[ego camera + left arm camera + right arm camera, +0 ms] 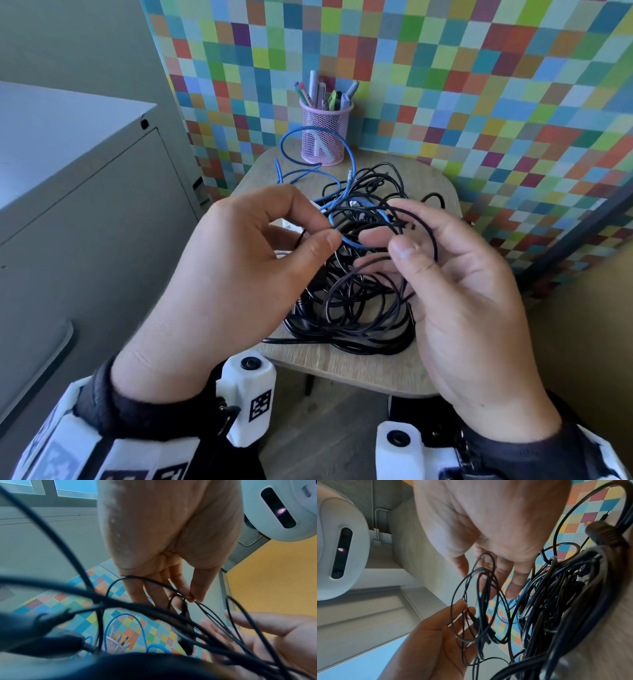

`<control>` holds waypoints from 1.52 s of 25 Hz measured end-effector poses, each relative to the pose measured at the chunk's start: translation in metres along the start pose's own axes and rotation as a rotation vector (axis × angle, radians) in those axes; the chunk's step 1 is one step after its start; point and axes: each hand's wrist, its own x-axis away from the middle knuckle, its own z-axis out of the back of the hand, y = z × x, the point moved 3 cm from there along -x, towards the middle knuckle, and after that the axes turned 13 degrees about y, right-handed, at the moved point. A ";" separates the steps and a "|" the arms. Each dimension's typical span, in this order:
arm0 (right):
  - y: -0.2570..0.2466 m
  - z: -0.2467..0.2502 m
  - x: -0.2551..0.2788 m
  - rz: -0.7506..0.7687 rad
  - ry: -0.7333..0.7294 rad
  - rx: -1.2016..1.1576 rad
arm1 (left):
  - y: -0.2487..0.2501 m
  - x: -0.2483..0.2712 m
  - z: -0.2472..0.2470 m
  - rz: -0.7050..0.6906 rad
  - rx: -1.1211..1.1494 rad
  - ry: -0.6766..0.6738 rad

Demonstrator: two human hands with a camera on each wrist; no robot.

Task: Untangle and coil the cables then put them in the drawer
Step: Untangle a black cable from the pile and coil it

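Observation:
A tangle of black cables [356, 308] lies on a small wooden table [359, 373], with a blue cable [308, 171] looping up behind it. My left hand [325, 233] is raised over the pile and pinches a thin black cable [433, 240] between thumb and forefinger; the left wrist view shows that pinch [191, 598] near a small plug. My right hand [383, 243] faces it, fingers half curled, with several loops of the same thin cable [457, 588] hanging round them. The thumb stands up beside the loops.
A pink mesh pen cup [323, 137] stands at the table's back edge, in front of a colourful checkered wall. A grey cabinet [85, 222] with a drawer handle [34, 377] stands to the left of the table.

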 end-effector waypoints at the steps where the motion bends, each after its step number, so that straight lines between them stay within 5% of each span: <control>1: -0.001 0.003 -0.001 0.027 0.042 -0.005 | 0.001 -0.001 0.001 0.000 -0.006 0.008; 5: -0.004 0.012 -0.006 0.122 0.156 0.029 | -0.002 -0.004 0.008 0.046 0.005 0.010; 11: -0.014 0.030 -0.018 -0.062 0.310 -0.247 | -0.025 -0.020 0.031 0.113 -0.078 0.210; 16: -0.014 0.024 -0.014 -0.115 0.102 -0.046 | -0.024 -0.021 0.029 0.059 -0.127 0.161; 20: -0.014 0.017 -0.006 -0.048 -0.057 0.363 | -0.020 -0.019 0.025 0.036 -0.146 0.135; 27: -0.013 0.037 -0.024 -0.038 0.288 0.144 | -0.031 -0.023 0.026 0.059 -0.155 0.085; 33: -0.013 0.028 -0.011 0.083 -0.026 0.641 | -0.015 -0.016 0.019 -0.022 -0.088 0.040; 38: -0.018 0.013 -0.004 0.308 -0.162 0.759 | -0.009 -0.011 0.014 -0.070 -0.032 0.000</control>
